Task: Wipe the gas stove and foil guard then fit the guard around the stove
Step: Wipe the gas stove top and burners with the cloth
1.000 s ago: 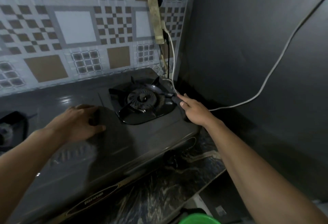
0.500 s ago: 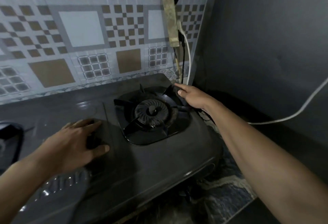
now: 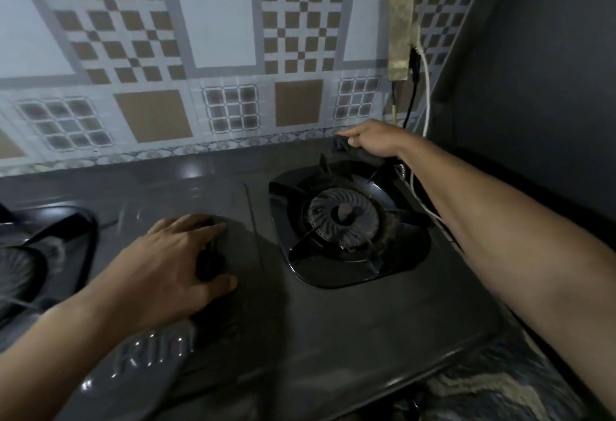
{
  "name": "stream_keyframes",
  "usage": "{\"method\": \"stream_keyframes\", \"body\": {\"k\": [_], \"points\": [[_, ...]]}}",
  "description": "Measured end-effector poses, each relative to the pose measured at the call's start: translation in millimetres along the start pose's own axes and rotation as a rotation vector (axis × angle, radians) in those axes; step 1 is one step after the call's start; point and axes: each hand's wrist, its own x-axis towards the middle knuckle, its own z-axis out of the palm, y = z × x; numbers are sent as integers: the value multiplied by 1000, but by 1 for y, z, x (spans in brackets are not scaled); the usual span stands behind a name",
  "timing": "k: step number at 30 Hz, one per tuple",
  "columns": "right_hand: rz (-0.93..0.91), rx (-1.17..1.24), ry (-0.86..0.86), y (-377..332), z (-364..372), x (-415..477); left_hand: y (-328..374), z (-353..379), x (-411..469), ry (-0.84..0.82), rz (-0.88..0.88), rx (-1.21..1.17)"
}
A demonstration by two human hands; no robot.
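Observation:
The dark grey gas stove (image 3: 333,327) fills the lower view, with its right burner (image 3: 345,217) under a black pan support. Behind it stands the shiny foil guard (image 3: 216,54), printed with brown and white squares. My right hand (image 3: 370,140) is at the stove's back right corner, right in front of the guard's bottom edge, shut on a dark cloth (image 3: 350,150) that lies on the stove top. My left hand (image 3: 173,257) lies flat on the middle of the stove top with its fingers apart and nothing in it.
The left burner (image 3: 30,254) shows at the left edge. A beige power strip (image 3: 403,17) hangs at the guard's right end, with a white cable (image 3: 426,94) and a black one dropping behind the stove. A dark wall (image 3: 533,70) closes the right side. Marbled counter (image 3: 483,390) shows at front right.
My right hand has moved with the cloth from the stove's right edge up to its back right corner. My left hand has stayed put. The view has come closer.

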Motion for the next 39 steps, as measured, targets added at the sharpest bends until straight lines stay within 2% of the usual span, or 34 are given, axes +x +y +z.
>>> {"method": "stream_keyframes", "body": {"k": [4, 7, 11, 15, 20, 26, 33, 39], "points": [[-127, -123, -90, -31, 14, 13, 0, -2, -3, -1, 3, -27], [-196, 9, -114, -38, 17, 16, -2, -5, -6, -10, 13, -51], [-212, -85, -103, -13, -2, 14, -9, -5, -6, 68, 21, -78], [-227, -130, -219, -11, 0, 16, -17, -2, -7, 67, 18, -52], [-271, -128, -295, -53, 14, 29, -19, 1, -5, 62, 5, -50], [-389, -292, -383, -115, 45, 41, -17, 2, -9, 94, 10, -45], [-468, -509, -295, -171, 96, 21, -19, 4, -12, 78, 30, -33], [-364, -491, -223, -194, 119, -2, -23, -4, -18, 87, 33, -46]]}}
